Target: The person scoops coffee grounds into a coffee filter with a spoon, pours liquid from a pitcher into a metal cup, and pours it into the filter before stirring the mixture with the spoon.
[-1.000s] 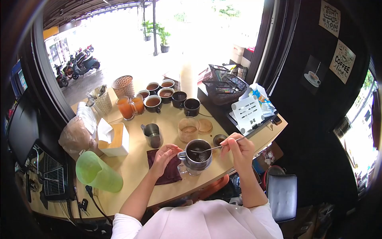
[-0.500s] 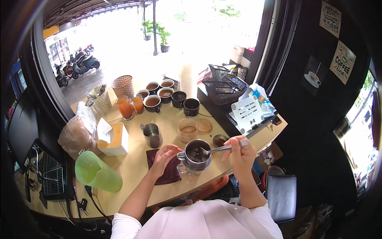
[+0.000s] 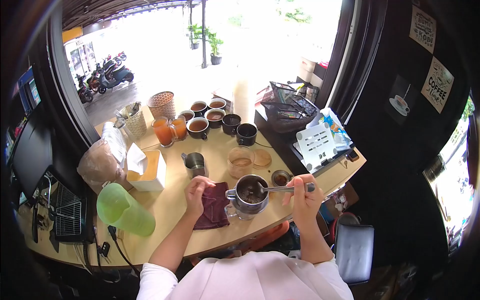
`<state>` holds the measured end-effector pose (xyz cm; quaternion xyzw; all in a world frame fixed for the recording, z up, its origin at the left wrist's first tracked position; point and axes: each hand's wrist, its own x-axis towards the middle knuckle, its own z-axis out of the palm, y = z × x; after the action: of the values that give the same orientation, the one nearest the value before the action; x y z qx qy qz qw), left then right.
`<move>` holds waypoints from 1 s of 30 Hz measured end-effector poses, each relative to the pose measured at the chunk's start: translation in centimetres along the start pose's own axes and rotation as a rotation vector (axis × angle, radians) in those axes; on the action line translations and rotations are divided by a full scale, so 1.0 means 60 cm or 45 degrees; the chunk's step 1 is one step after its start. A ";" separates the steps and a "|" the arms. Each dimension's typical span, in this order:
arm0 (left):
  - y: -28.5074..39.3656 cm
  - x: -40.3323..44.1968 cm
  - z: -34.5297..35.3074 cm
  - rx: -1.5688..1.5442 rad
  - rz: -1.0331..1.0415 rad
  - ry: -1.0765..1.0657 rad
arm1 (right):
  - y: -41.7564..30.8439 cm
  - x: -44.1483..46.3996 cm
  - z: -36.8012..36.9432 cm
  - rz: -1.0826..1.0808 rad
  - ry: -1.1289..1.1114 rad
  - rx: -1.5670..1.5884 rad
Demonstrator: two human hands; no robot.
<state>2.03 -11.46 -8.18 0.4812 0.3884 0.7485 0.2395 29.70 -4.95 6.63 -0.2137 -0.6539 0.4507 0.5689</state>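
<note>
A metal coffee dripper [image 3: 251, 204] with a handle on its left side sits on a glass mug [image 3: 233, 212] near the table's front edge. Dark, wet coffee lies inside it. My right hand [image 3: 305, 199] grips a metal spoon [image 3: 280, 189] whose bowl end dips into the dripper. Left of the dripper, my left hand [image 3: 195, 194] hovers by a folded maroon cloth [image 3: 214, 207], fingers curled together and apart from the dripper. Behind stand a glass jar [image 3: 240, 165] of brown powder, a round wooden lid [image 3: 262, 158] and a steel pitcher [image 3: 193, 164].
Several filled cups [image 3: 198, 127] and orange drinks in glass mugs [image 3: 163, 132] stand farther back. A small round dish [image 3: 281, 178] sits right of the jar. Leftward are a tissue box [image 3: 149, 172] and green jug [image 3: 127, 212]. A white stand [image 3: 317, 147] is at right.
My left hand has drawn left, away from the dripper's handle, and its fingers have curled in. The spoon stays in the dripper in my right hand. The view has shifted slightly.
</note>
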 end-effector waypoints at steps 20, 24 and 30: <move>-0.098 0.104 -0.145 -0.039 -0.352 0.606 | 0.013 -0.007 -0.026 -0.107 -0.081 0.273; -0.114 0.108 -0.163 -0.129 -0.440 0.539 | 0.004 -0.012 -0.026 -0.047 -0.067 0.291; -0.123 0.119 -0.170 0.125 -0.427 0.502 | 0.000 -0.003 -0.025 -0.123 -0.128 0.182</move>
<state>-10.35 -5.47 -12.76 0.2662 0.5377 0.7579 0.2562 31.17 -4.57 6.45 -0.1180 -0.6574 0.4784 0.5701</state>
